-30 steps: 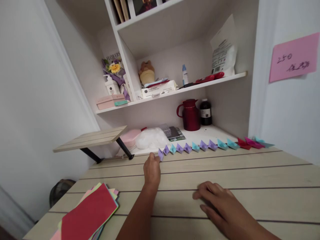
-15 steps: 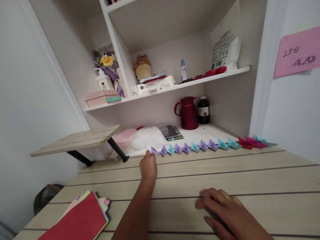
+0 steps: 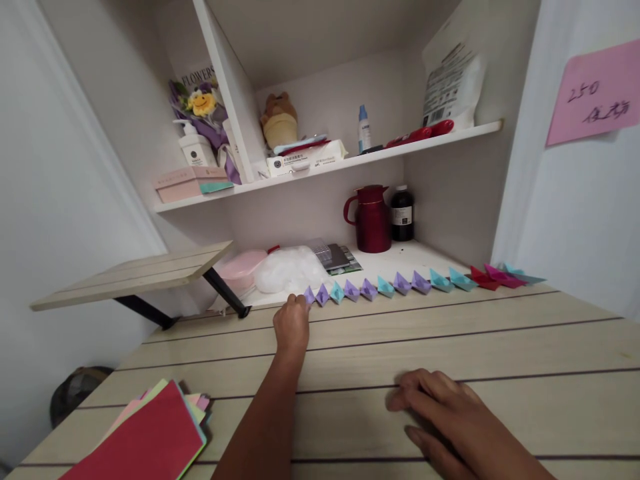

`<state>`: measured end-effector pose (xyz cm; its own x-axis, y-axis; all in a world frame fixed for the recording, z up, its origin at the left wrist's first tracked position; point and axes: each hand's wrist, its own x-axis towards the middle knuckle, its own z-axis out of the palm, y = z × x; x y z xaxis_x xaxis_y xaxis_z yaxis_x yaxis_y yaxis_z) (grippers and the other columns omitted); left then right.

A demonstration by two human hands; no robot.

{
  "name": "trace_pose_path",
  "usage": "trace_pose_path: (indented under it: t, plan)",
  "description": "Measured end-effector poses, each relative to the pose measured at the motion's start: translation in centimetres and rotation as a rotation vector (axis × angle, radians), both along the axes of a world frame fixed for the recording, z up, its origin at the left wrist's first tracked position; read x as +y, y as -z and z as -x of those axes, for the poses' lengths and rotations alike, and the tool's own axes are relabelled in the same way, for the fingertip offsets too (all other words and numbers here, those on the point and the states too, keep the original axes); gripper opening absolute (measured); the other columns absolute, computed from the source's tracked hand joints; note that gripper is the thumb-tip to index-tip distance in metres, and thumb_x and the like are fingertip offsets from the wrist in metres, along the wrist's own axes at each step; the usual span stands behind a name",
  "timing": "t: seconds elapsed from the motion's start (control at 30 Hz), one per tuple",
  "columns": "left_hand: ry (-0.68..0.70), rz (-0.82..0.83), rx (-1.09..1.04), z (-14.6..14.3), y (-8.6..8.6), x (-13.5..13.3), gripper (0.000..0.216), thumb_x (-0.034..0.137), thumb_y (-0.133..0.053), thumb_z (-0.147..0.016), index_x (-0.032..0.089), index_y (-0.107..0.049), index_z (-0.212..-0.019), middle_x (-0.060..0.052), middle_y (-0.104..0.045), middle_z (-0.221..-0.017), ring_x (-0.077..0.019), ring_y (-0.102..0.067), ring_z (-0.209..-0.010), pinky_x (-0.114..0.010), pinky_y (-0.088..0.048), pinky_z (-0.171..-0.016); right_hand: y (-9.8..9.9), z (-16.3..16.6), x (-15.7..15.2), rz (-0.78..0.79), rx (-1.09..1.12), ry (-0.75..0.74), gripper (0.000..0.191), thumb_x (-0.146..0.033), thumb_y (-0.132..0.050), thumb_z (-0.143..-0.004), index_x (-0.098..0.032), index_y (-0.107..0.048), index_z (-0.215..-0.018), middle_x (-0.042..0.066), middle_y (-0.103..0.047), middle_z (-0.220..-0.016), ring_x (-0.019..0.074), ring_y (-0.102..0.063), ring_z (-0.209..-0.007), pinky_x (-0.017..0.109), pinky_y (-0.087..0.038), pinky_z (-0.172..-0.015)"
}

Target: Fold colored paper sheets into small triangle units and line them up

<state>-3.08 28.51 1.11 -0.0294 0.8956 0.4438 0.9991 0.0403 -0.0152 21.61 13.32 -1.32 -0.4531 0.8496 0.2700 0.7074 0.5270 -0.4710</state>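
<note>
My left hand point(image 3: 292, 323) pinches a small purple paper boat point(image 3: 309, 295) at the left end of a row along the table's back edge; my fingers partly hide it. Right beside it stands another purple paper boat point(image 3: 322, 294), then a light blue paper boat point(image 3: 337, 292). The row runs on rightward in purple and light blue, up to a red paper boat point(image 3: 484, 278) and a magenta one at the far right. Over the front of the table, my right hand point(image 3: 440, 407) is open and holds nothing, its fingers loosely bent and the thumb apart.
A stack of coloured paper point(image 3: 145, 440), red on top, lies at the front left. Behind it a small raised shelf point(image 3: 135, 273) stands on black legs. Beyond the row are a white plastic bag point(image 3: 290, 269), a red jug point(image 3: 373, 220) and a dark bottle point(image 3: 402, 215).
My left hand has brought the purple paper boat closer to its neighbour on the right. The whole view has shifted slightly; my right hand keeps its pose.
</note>
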Motion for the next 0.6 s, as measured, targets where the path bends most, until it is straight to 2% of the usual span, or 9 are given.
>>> trace_pose_path:
  t: [0.1, 0.2, 0.27, 0.33, 0.43, 0.6]
  plan:
    - [-0.010, -0.033, -0.068, 0.0, -0.2, -0.3, 0.029, 0.039, -0.047, -0.093, 0.024, -0.060, -0.114, -0.005, -0.064, -0.105, -0.0186, -0.064, -0.089, -0.026, -0.043, -0.070, -0.1, 0.0, -0.1, 0.003, 0.001, 0.003, 0.029, -0.022, -0.050, -0.086, -0.035, -0.058, -0.110, 0.003, -0.059, -0.113, 0.0227, -0.056, -0.102, 0.038, -0.046, -0.084]
    - [-0.123, -0.113, -0.214, 0.5, -0.4, -0.5, 0.034, 0.036, -0.035, -0.097, 0.025, -0.058, -0.119, -0.006, -0.063, -0.110, -0.0185, -0.062, -0.096, -0.026, -0.043, -0.073, -0.1, -0.1, -0.1, 0.005, 0.007, 0.000, 0.029, -0.021, -0.049, -0.087, -0.035, -0.058, -0.111, 0.003, -0.059, -0.114, 0.0224, -0.056, -0.102, 0.038, -0.046, -0.085]
    - [-0.231, -0.124, -0.273, 1.2, -0.4, -0.5, 0.039, 0.026, -0.028, -0.098, 0.020, -0.062, -0.115, -0.010, -0.064, -0.108, -0.0211, -0.062, -0.096, -0.029, -0.043, -0.074, -0.1, -0.1, -0.1, -0.001, 0.015, -0.003, 0.028, -0.022, -0.049, -0.088, -0.035, -0.058, -0.111, 0.003, -0.059, -0.114, 0.0226, -0.056, -0.102, 0.038, -0.045, -0.085]
    - [-0.278, -0.086, -0.284, 1.8, -0.4, -0.4, 0.038, 0.020, -0.033, -0.095, 0.016, -0.069, -0.106, -0.013, -0.065, -0.103, -0.0240, -0.062, -0.093, -0.032, -0.043, -0.073, -0.1, -0.1, -0.1, -0.005, 0.022, -0.007, 0.028, -0.024, -0.049, -0.088, -0.035, -0.059, -0.112, 0.004, -0.059, -0.115, 0.0230, -0.056, -0.102, 0.038, -0.046, -0.085]
    - [-0.237, -0.028, -0.279, 2.2, -0.2, -0.4, 0.029, 0.022, -0.045, -0.089, 0.023, -0.073, -0.097, -0.010, -0.067, -0.105, -0.0260, -0.060, -0.098, -0.034, -0.043, -0.076, -0.1, 0.0, -0.1, -0.002, 0.032, -0.002, 0.028, -0.025, -0.050, -0.087, -0.033, -0.060, -0.111, 0.005, -0.060, -0.113, 0.0239, -0.057, -0.101, 0.038, -0.046, -0.085]
    - [-0.121, 0.021, -0.246, 1.8, 0.0, -0.6, 0.027, 0.026, -0.050, -0.088, 0.030, -0.073, -0.101, -0.007, -0.067, -0.107, -0.0247, -0.055, -0.104, -0.034, -0.041, -0.081, -0.3, 0.1, -0.1, -0.020, 0.048, 0.008, 0.027, -0.024, -0.052, -0.085, -0.033, -0.062, -0.108, 0.005, -0.062, -0.111, 0.0239, -0.058, -0.100, 0.036, -0.048, -0.083]
